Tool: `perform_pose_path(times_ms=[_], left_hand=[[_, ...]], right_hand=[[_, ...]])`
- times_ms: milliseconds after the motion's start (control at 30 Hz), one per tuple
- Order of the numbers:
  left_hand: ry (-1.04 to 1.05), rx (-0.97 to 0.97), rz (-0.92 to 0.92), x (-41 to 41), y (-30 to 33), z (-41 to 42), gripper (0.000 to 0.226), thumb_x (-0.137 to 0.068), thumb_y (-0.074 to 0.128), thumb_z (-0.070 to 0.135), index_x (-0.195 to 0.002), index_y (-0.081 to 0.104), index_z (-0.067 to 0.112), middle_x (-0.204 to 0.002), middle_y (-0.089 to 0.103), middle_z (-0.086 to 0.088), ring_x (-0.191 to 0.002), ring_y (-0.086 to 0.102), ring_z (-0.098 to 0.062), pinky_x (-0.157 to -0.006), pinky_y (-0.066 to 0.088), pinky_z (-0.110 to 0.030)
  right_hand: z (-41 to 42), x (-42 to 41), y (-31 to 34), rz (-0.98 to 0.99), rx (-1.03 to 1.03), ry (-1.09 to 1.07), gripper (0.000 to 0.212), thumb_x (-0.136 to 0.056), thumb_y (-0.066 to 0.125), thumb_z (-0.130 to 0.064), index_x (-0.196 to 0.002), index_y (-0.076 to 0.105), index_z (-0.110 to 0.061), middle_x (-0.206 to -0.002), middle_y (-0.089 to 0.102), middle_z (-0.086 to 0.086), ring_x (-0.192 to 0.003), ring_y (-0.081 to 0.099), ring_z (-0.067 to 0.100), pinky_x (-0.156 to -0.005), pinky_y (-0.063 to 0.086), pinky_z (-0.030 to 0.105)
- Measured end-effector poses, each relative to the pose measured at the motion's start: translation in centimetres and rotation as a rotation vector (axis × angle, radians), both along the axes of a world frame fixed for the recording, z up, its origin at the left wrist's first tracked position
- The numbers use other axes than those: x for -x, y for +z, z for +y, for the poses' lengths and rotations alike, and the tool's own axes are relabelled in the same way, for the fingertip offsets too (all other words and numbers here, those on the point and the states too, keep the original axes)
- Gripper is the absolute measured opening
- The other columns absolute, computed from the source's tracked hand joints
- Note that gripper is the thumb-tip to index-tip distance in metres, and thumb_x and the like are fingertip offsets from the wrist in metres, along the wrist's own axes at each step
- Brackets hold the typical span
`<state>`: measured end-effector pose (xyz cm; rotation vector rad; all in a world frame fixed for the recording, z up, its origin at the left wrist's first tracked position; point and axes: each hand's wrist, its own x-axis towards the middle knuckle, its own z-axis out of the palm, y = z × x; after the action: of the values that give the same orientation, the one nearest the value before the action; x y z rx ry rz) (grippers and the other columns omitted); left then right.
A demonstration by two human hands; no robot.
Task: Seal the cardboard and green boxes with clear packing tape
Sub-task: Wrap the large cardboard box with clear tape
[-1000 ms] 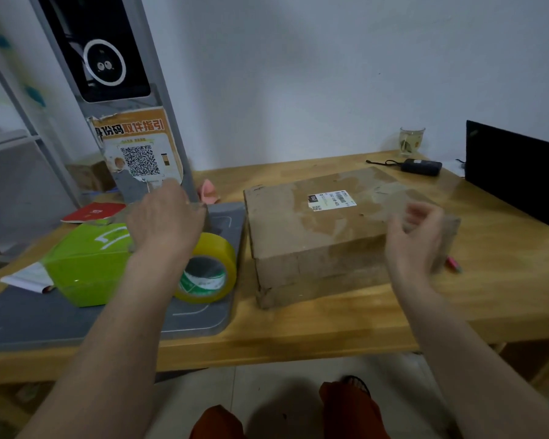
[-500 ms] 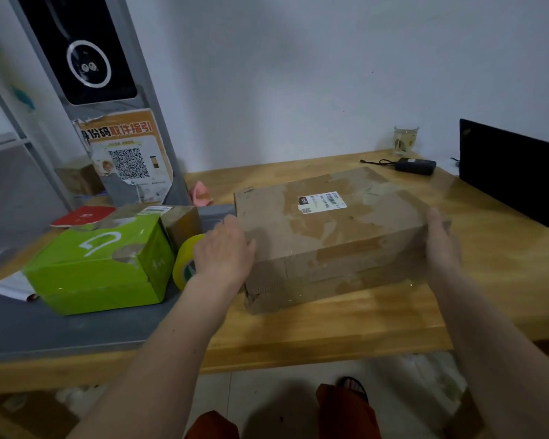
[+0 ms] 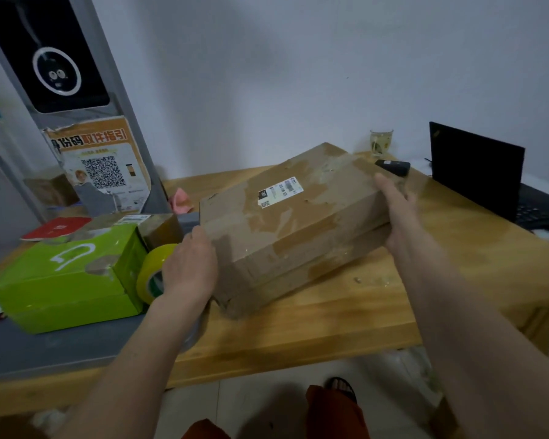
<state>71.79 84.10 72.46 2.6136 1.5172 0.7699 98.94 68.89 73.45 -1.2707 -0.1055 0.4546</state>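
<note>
Hands grip the cardboard box [image 3: 298, 223] by its ends, left hand [image 3: 189, 267] near-left, right hand [image 3: 393, 213] far-right, one side raised off the wooden table [image 3: 330, 318]; slipping could knock the tape roll [image 3: 151, 277] beside the green box [image 3: 64, 277].

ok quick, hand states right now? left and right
Left hand: grips the near left end of the cardboard box.
Right hand: holds the box's far right end, fingers wrapped over the edge.
</note>
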Motion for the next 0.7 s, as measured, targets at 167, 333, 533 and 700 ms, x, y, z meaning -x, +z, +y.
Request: perform_pose_path(times_ms=[167,333,533,700], left_hand=[[0.003,0.127,-0.206,1.0,0.1,0.7,0.013,-0.096,0.052,0.02,-0.089,0.043,0.014,-0.08,0.055,-0.005,-0.069,0.051,-0.025,-0.056,0.034,-0.035],[0.135,0.134,-0.489,3.3,2.3,2.3,0.022,-0.088,0.066,0.014,-0.08,0.046,0.013,-0.071,0.05,-0.002,-0.075,0.05,-0.03,-0.062,0.031,-0.036],[0.225,0.056,-0.606,6.3,3.1,3.2,0.034,-0.084,0.072,0.023,-0.068,0.044,0.012,-0.064,0.049,-0.003,-0.072,0.048,-0.03,-0.065,0.031,-0.036],[0.168,-0.094,-0.643,7.7,3.4,1.5,0.047,-0.091,0.063,0.026,-0.052,0.046,0.007,-0.051,0.047,-0.005,-0.059,0.045,-0.032,-0.057,0.026,-0.037]], right_hand=[[0.5,0.7,3.1,-0.012,-0.045,-0.047,0.097,-0.048,0.085,-0.056,-0.13,0.046,-0.019,-0.125,0.051,0.001,-0.111,0.051,0.025,-0.095,0.047,0.044],[1.7,5.2,11.2,-0.741,-0.152,-0.157,0.06,-0.055,0.076,-0.057,-0.108,0.055,-0.037,-0.127,0.047,0.001,-0.118,0.049,0.019,-0.1,0.046,0.037],[5.0,14.5,13.3,-1.916,-0.031,-0.147,0.07,-0.057,0.076,-0.052,-0.112,0.065,-0.011,-0.122,0.047,0.017,-0.118,0.039,0.041,-0.099,0.035,0.051],[7.5,15.0,4.5,-2.257,0.332,0.023,0.085,-0.047,0.083,-0.052,-0.119,0.059,-0.016,-0.129,0.034,0.011,-0.125,0.027,0.047,-0.103,0.026,0.062]])
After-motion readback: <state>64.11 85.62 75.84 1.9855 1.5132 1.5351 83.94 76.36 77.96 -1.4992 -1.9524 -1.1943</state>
